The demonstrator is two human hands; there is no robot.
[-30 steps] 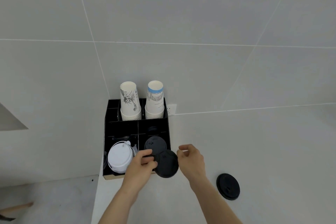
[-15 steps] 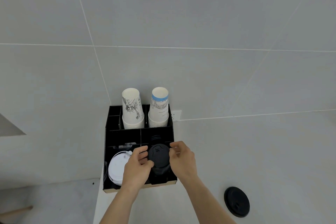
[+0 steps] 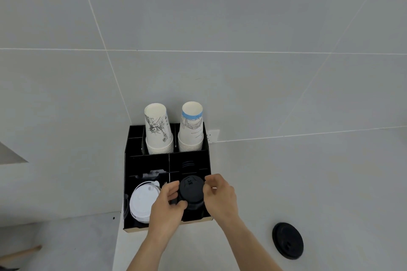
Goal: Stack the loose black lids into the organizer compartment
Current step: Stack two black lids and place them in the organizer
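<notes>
A black organizer [image 3: 147, 161] stands at the counter's back left corner. In its front right compartment sits a stack of black lids [image 3: 190, 190]. My left hand [image 3: 167, 207] grips the stack's left side with thumb and fingers. My right hand [image 3: 221, 194] pinches the top lid's right rim. One loose black lid [image 3: 287, 240] lies flat on the counter to the right, apart from both hands.
White lids [image 3: 142, 202] fill the front left compartment. Two stacks of upside-down paper cups [image 3: 158, 131] [image 3: 190, 126] stand in the back compartments. A wall socket [image 3: 213, 136] sits behind the organizer. The counter's left edge drops off just beside the organizer.
Both hands carried a black lid from in front of the organizer up onto the stack in the front right compartment, and now hold it there.
</notes>
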